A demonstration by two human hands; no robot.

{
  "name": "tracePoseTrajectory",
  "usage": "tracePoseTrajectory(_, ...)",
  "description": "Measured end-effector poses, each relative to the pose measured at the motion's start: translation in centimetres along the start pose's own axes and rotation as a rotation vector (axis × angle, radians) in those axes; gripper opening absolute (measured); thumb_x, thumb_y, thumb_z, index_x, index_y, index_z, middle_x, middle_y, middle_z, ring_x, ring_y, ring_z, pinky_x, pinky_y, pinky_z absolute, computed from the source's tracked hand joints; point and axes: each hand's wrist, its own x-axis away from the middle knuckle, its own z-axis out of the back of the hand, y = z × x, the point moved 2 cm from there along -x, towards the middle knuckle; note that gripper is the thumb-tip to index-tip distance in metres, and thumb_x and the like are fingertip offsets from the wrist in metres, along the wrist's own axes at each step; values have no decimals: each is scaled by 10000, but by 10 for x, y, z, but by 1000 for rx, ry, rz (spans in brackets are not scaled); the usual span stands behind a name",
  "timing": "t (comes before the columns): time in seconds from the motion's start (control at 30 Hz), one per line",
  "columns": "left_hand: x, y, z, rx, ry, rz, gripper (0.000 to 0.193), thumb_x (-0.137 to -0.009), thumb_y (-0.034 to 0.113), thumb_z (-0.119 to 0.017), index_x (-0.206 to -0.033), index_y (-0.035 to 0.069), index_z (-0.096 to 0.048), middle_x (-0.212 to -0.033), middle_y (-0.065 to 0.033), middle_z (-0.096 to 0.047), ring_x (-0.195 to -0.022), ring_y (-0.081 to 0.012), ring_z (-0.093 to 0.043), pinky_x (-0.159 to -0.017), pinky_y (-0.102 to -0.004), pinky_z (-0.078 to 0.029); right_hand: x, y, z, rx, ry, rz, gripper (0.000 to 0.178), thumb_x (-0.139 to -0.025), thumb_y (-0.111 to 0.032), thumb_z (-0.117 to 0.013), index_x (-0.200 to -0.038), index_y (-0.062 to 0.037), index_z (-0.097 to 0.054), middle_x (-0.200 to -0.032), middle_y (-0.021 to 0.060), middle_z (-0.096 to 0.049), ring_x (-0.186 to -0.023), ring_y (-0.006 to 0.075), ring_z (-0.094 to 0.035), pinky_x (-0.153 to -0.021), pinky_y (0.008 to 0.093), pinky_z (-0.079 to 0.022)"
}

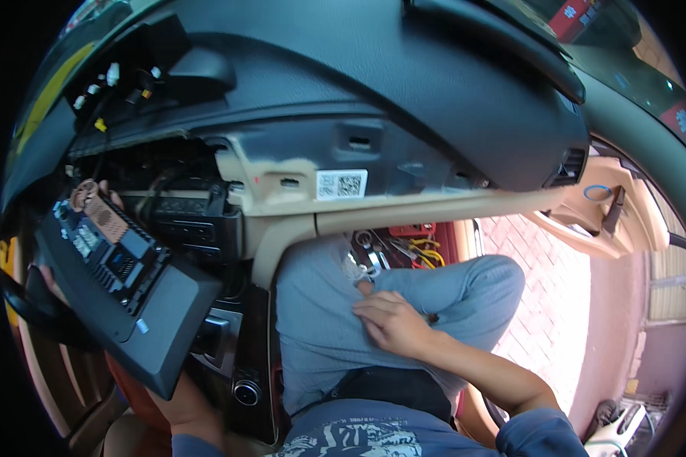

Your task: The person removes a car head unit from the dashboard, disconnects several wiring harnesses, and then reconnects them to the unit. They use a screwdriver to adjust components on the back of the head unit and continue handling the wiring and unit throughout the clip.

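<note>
My left forearm (183, 407) reaches up behind a large black car screen unit (160, 305). The unit is tilted, its back with circuit parts and a tan plate facing up. Fingertips (51, 282) show at its left edge and more fingers (113, 196) at its upper end; the palm is hidden behind it. My right hand (392, 324) lies on my crossed leg in grey-blue trousers (465, 293), fingers loosely bent and resting near the ankle. I see nothing held in it.
The dashboard has an opening (168, 171) with loose wires and white and yellow connectors (113, 74). A steering wheel (34, 305) stands at the left. Tools with yellow handles (427, 254) lie beyond my legs. The door (625, 209) stands ajar at right.
</note>
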Motion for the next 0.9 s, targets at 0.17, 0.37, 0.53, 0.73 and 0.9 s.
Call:
tracePoseTrajectory(0.17,-9,-3,-12,96,-217,53,1072,-901,729,-572,-1605,-44,-337,-1606,-290,-407,-1475,-430,-444,-1227,-543,-388,-3,9,19,-85,94,-60,256,-888,10,-708,-1143,13,-739,-1130,175,-764,-1038,366,-721,-941,455,-572)
tracePoseTrajectory(0.37,-6,16,-1,133,22,40,1071,-955,821,-377,-1606,-30,-359,-1553,-315,-449,-1360,-518,-533,-1039,-646,-523,-43,-20,40,-98,188,14,252,-887,66,-714,-1132,25,-758,-1107,197,-772,-987,370,-734,-894,417,-589)
tracePoseTrajectory(0.53,-10,33,27,72,45,124,1211,-887,883,-458,-1726,75,-129,-1712,-287,-258,-1515,-481,-388,-1173,-648,-420,-67,-39,38,-108,108,53,302,-890,86,-684,-1179,38,-758,-1125,196,-777,-1052,325,-745,-941,398,-575)
tracePoseTrajectory(0.73,-16,28,43,80,-78,233,1260,-855,881,-513,-1707,26,-151,-1687,-265,-313,-1515,-465,-403,-1183,-649,-427,-96,-63,35,-146,83,42,310,-896,95,-680,-1196,46,-744,-1167,191,-776,-1067,316,-744,-958,381,-575)
tracePoseTrajectory(0.9,-10,9,31,253,-29,97,1233,-886,861,-512,-1689,-6,-159,-1645,-336,-322,-1441,-535,-446,-1068,-707,-513,-122,-89,35,-153,75,105,330,-875,86,-710,-1199,39,-749,-1155,200,-777,-1060,340,-748,-957,385,-583)
